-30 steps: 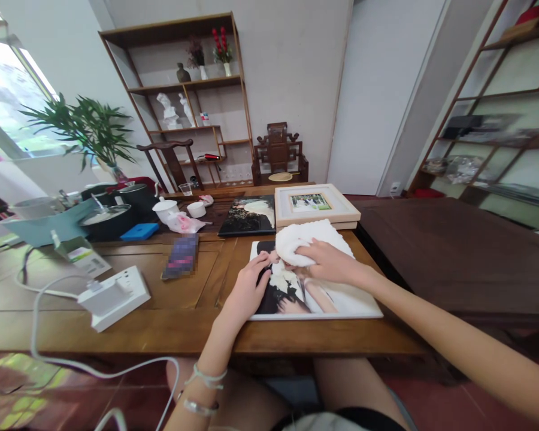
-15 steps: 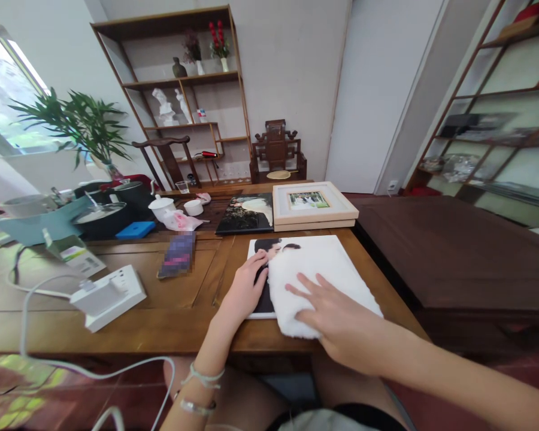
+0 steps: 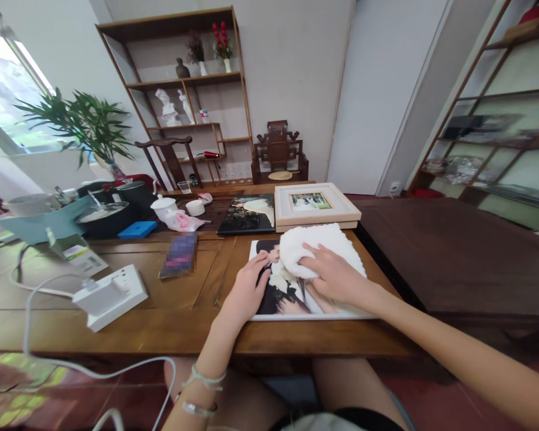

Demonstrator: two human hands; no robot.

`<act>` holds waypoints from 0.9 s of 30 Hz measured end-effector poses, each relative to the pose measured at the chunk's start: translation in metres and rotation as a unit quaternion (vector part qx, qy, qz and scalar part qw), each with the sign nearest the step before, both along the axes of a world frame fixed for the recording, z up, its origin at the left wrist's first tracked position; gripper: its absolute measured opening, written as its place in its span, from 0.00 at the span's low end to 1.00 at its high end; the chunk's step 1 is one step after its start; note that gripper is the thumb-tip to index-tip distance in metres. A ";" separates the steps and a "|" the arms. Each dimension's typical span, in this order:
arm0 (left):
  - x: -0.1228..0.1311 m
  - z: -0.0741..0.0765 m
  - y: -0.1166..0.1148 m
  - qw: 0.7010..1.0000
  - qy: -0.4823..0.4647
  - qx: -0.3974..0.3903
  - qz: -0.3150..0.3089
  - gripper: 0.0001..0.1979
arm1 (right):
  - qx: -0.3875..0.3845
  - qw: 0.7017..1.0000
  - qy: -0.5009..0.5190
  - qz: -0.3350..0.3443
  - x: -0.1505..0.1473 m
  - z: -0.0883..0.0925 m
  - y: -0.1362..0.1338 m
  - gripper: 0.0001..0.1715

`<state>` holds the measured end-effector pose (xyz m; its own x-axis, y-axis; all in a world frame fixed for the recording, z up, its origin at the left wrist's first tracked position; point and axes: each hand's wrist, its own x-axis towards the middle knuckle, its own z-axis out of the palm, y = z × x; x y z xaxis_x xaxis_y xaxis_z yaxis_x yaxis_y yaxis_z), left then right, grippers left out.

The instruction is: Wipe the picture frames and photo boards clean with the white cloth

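A white-edged photo panel [image 3: 291, 299] lies flat on the wooden table in front of me, printed with a couple and white flowers. My left hand [image 3: 250, 286] rests along the panel's left edge, its fingers stretched forward and the thumb apart on the print. A fluffy white cloth [image 3: 336, 242] covers the panel's upper right part and hides the picture there. My right hand [image 3: 330, 272] grips the cloth from its near side, with the fingers pressed into it.
Behind the panel lie a dark photo panel [image 3: 247, 216] and a pale wooden picture frame [image 3: 350, 211]. On the left are a white power strip [image 3: 117, 297], a blurred purple packet [image 3: 179, 254], a blue box [image 3: 137, 229], a white teapot [image 3: 162, 206] and a trailing cable.
My right hand has pushed the cloth away from me toward the panel's far side, uncovering the lower part of the print. My left hand has stayed at the left edge.
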<state>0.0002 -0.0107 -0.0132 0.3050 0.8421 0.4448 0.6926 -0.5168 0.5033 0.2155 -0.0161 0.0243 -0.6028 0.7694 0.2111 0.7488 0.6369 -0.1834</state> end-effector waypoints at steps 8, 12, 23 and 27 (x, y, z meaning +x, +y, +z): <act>0.001 0.006 -0.004 0.998 -0.041 0.022 0.035 0.20 | -0.021 0.991 -0.020 0.134 -0.030 0.008 -0.039 0.27; 0.002 0.009 -0.005 0.998 -0.056 0.014 0.039 0.20 | -0.057 0.975 -0.016 0.216 -0.018 0.013 -0.053 0.28; 0.002 0.006 -0.002 1.000 0.000 0.003 0.010 0.15 | -0.096 0.995 -0.015 0.035 0.032 0.034 -0.033 0.23; 0.002 0.004 -0.002 1.000 0.004 0.007 0.012 0.15 | -0.057 0.997 0.033 0.027 0.029 0.029 0.007 0.23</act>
